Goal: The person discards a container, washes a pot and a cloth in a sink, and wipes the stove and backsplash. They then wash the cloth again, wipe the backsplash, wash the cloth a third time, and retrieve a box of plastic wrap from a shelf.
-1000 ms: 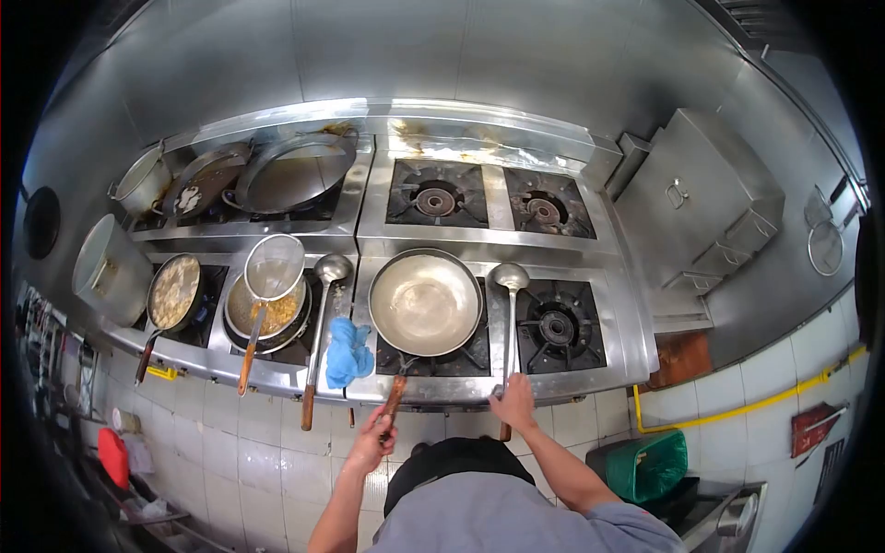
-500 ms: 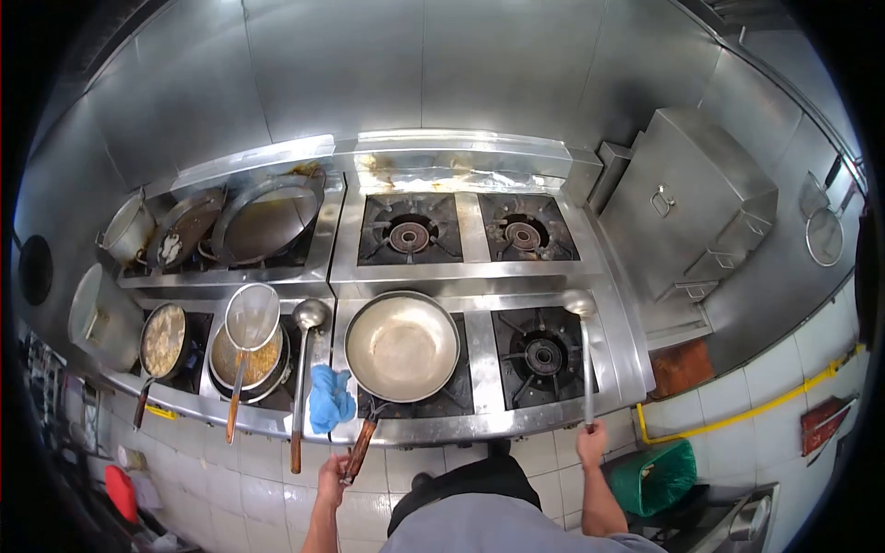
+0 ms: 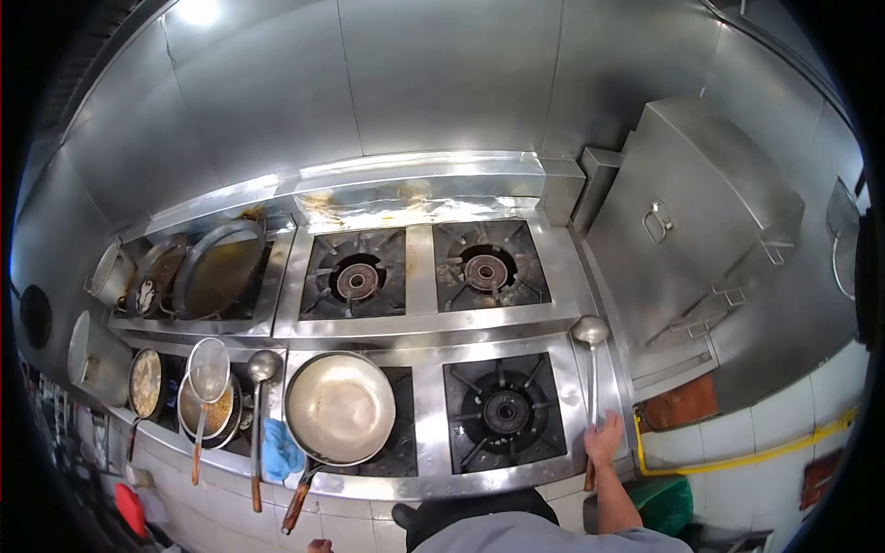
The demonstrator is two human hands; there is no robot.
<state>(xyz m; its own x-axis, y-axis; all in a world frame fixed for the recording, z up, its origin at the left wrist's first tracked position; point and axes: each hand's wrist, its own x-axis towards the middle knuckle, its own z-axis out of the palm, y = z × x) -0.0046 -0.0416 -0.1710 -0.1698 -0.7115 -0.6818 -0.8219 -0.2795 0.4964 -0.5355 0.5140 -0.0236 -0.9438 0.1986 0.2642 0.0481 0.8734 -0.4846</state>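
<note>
**Right hand on the ladle at the stove's right edge**

The ladle (image 3: pixel 591 369) lies along the right rim of the stove (image 3: pixel 426 415), just beside the bare burner (image 3: pixel 505 412). Its long axis runs straight away from the person, bowl far and handle end near. The right hand (image 3: pixel 604 439) sits on the lower handle, fingers curled about it. The left hand (image 3: pixel 320 547) barely shows at the bottom edge, its fingers impossible to tell, below the wok (image 3: pixel 339 407) and the blue cloth (image 3: pixel 279 450).

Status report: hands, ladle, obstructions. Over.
Right hand gripping ladle along right edge of stove. Left hand barely visible, off wok. Bare burner beside ladle.
</note>
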